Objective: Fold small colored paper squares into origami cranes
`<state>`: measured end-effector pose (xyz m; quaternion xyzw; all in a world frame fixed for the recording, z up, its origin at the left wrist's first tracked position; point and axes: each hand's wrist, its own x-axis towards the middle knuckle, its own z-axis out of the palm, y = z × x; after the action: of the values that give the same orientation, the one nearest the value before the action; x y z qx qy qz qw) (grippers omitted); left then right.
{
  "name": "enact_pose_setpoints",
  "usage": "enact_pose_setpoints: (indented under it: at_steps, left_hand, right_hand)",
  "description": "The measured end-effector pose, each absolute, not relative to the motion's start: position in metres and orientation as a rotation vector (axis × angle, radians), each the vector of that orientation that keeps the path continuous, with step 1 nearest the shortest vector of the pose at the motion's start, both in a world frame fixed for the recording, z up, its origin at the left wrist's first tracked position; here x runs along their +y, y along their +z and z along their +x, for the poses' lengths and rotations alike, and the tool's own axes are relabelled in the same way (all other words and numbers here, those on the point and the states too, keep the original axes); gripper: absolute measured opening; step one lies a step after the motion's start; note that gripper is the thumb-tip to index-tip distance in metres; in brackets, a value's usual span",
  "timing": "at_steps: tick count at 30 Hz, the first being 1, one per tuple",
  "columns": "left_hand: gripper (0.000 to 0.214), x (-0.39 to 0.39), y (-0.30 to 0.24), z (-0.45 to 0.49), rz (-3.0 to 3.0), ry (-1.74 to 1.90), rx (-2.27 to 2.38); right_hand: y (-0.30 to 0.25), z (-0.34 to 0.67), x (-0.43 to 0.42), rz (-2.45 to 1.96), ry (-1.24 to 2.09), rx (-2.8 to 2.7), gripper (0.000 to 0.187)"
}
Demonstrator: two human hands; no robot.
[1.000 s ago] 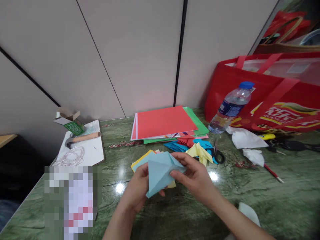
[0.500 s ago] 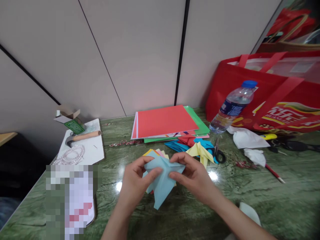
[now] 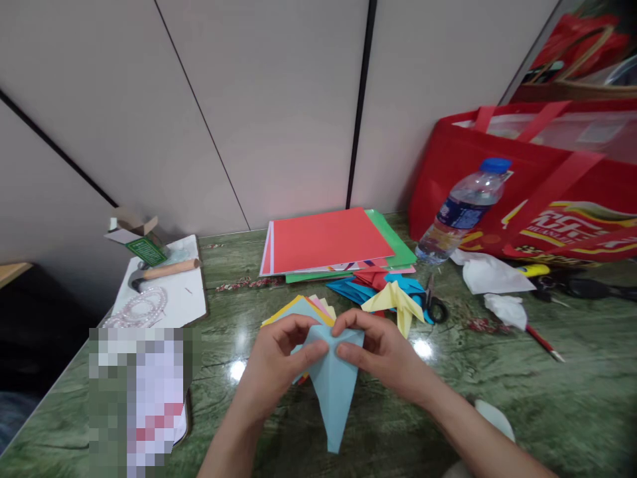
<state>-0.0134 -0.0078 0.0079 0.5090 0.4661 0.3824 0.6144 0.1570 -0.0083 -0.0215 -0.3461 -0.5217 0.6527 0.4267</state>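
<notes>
A light blue folded paper (image 3: 334, 392) hangs between my two hands, its narrow tip pointing down toward me. My left hand (image 3: 284, 355) pinches its upper left part, thumb in front. My right hand (image 3: 381, 352) pinches the upper right part, the two thumbs close together at the middle crease. Behind the hands lie several coloured sheets (image 3: 283, 312), yellow, pink and light blue, partly hidden. Just beyond my right hand sits a yellow folded paper piece (image 3: 397, 300), with blue folded papers (image 3: 348, 291) and a red folded one (image 3: 372, 279) beside it.
Black-handled scissors (image 3: 436, 311) lie right of the folded pieces. A stack of red and green sheets (image 3: 328, 242) is at the back. Farther right stand a water bottle (image 3: 460, 212) and a red bag (image 3: 542, 179). A hammer (image 3: 166, 271) and bead strands (image 3: 142, 309) rest on a white board at left.
The blue paper has turned from a slanted, spread shape to a straight one with its tip downward. Both hands have drawn closer together at its top.
</notes>
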Motion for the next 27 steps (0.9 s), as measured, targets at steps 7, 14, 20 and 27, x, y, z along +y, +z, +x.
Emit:
enact_pose_setpoints:
  at_steps: [7,14,20,27]
  left_hand:
    - [0.013,-0.0071,0.0068,-0.0101,1.311,0.960,1.162]
    - [0.012,-0.0092,0.0064,-0.0080,1.892,1.149,1.199]
    - [0.010,-0.0092,0.0035,-0.0074,2.189,1.236,1.147]
    - [0.009,-0.0101,0.0043,-0.0077,2.152,1.210,1.076]
  right_hand:
    - [-0.0241,0.1581,-0.0069,-0.852,1.707,-1.244,0.020]
    - [-0.0244,0.1569,-0.0063,-0.834,1.690,-1.215,0.019]
    - [-0.0261,0.1570,-0.0049,-0.760,1.584,-1.278,0.018]
    - [-0.0256,0.1564,-0.0034,-0.787,1.440,-1.327,0.014]
